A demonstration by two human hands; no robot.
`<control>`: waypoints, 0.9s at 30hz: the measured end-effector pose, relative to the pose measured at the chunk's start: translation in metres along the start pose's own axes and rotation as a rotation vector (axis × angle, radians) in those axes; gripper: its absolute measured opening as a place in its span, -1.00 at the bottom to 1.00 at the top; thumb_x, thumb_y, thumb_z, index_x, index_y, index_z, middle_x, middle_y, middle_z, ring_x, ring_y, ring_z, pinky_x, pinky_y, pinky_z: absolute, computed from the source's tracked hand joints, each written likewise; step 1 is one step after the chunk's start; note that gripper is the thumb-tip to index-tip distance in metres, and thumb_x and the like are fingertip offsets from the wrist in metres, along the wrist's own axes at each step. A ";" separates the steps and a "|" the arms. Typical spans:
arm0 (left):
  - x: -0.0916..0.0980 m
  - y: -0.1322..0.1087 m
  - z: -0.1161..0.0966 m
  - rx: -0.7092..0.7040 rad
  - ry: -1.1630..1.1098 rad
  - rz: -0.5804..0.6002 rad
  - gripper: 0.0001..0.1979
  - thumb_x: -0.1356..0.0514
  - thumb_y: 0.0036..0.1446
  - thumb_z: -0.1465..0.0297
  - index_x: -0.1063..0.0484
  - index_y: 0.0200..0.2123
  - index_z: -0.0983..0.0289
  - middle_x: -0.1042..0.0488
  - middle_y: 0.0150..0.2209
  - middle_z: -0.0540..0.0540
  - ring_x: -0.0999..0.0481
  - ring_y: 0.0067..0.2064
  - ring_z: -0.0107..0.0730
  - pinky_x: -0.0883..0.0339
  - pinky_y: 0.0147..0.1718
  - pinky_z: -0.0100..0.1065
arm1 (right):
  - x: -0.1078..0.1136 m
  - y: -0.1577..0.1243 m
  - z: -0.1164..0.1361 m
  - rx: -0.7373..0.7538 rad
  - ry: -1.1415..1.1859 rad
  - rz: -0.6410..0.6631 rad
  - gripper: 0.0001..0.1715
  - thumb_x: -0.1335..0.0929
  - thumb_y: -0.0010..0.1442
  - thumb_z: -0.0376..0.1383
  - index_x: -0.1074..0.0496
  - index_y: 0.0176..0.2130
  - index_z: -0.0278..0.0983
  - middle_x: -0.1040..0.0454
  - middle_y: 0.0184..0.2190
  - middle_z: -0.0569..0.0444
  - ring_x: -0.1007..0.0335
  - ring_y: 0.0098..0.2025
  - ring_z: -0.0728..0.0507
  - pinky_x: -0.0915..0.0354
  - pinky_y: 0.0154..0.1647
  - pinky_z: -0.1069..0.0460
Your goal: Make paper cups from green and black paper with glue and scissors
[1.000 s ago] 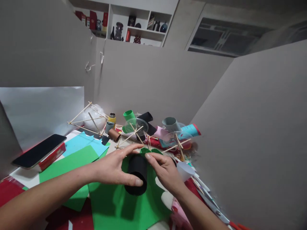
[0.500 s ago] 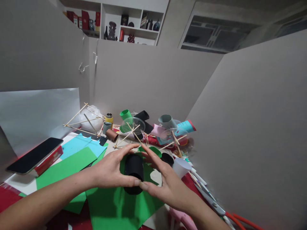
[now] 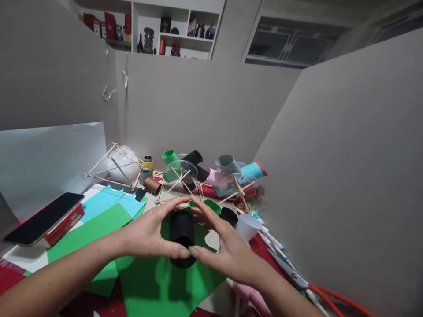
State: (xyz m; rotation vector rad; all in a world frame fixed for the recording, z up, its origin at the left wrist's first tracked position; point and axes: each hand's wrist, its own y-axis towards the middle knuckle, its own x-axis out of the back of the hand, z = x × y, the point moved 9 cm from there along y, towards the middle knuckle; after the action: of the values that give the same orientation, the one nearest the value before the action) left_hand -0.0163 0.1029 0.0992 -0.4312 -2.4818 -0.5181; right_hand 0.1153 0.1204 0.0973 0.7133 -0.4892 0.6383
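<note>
A black paper tube [image 3: 183, 226] lies lengthwise between my two hands, its open end facing me. My left hand [image 3: 150, 233] curves round its left side, with the thumb at the near rim and the fingers over the far end. From the right, my right hand [image 3: 220, 242] mirrors this grip, thumb tip against the other thumb. The fingertips meet at the top and partly hide the tube's far end. Below spreads a green paper sheet [image 3: 148, 286], where the shadows of the hands and tube fall.
A phone [image 3: 44, 218] rests on a red box at left, near blue paper [image 3: 107, 204]. Stick frames [image 3: 112, 163], a brown tube [image 3: 152, 185] and clear lids with coloured tubes stand behind. A white tube [image 3: 247, 226] and orange-handled scissors [image 3: 294, 275] lie to the right.
The whole view has shifted slightly, so the surroundings sit a little further left. Both hands keep nearly the same hold on the black paper tube.
</note>
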 end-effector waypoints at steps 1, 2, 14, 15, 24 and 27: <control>0.000 0.000 0.001 0.007 0.001 -0.002 -0.03 -0.43 -0.07 0.16 -0.03 0.35 0.02 -0.18 0.36 0.12 -0.25 0.30 -0.01 -0.21 0.23 -0.01 | 0.000 0.000 0.000 0.000 -0.002 -0.002 0.03 -0.46 0.13 -0.27 0.05 0.41 -0.02 -0.24 0.32 -0.01 -0.27 0.25 -0.26 -0.20 0.27 -0.23; 0.000 0.001 0.002 0.013 0.002 -0.005 -0.02 -0.43 -0.08 0.16 -0.03 0.35 0.02 -0.17 0.36 0.12 -0.25 0.30 -0.01 -0.20 0.24 -0.01 | 0.000 0.001 0.000 0.000 -0.002 -0.004 0.04 -0.47 0.12 -0.28 0.05 0.41 -0.01 -0.24 0.31 -0.01 -0.27 0.25 -0.26 -0.20 0.27 -0.23; 0.002 0.000 -0.005 0.013 0.013 0.023 -0.03 -0.42 -0.05 0.25 0.00 0.36 0.00 -0.22 0.33 0.13 -0.28 0.28 -0.03 -0.22 0.22 -0.03 | 0.002 0.000 -0.001 -0.047 0.035 0.000 0.05 -0.48 0.09 -0.27 0.02 0.40 -0.06 -0.29 0.27 -0.05 -0.27 0.24 -0.29 -0.24 0.21 -0.23; 0.003 0.001 -0.005 0.016 0.021 0.026 -0.04 -0.42 -0.05 0.25 -0.01 0.36 0.00 -0.24 0.32 0.14 -0.29 0.27 -0.01 -0.23 0.21 -0.01 | 0.002 0.001 -0.001 -0.056 0.048 -0.002 0.04 -0.48 0.08 -0.27 0.01 0.40 -0.07 -0.29 0.27 -0.04 -0.28 0.23 -0.29 -0.26 0.20 -0.23; 0.009 0.067 -0.001 0.037 0.039 0.389 -0.28 -0.33 0.05 0.17 -0.23 0.26 0.16 -0.49 0.06 0.20 -0.49 0.06 -0.07 -0.40 -0.01 -0.12 | 0.017 0.015 -0.031 -0.288 0.373 -0.177 -0.14 -0.47 0.06 -0.13 -0.21 0.29 -0.10 -0.37 0.16 -0.05 -0.29 0.17 -0.27 -0.29 0.10 -0.17; 0.017 0.096 0.004 0.114 0.057 0.365 -0.30 -0.28 0.09 0.12 -0.22 0.25 0.22 -0.50 0.07 0.27 -0.53 0.03 -0.07 -0.43 -0.09 -0.17 | 0.020 0.007 -0.057 -0.503 0.495 -0.260 -0.11 -0.47 0.02 -0.05 -0.23 0.28 -0.12 -0.44 0.04 -0.05 -0.35 0.08 -0.25 -0.36 -0.13 -0.07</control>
State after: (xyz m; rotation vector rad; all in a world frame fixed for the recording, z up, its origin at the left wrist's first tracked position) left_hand 0.0070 0.1915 0.1312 -0.7903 -2.2909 -0.2353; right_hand 0.1357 0.1731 0.0743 0.1230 -0.0814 0.4002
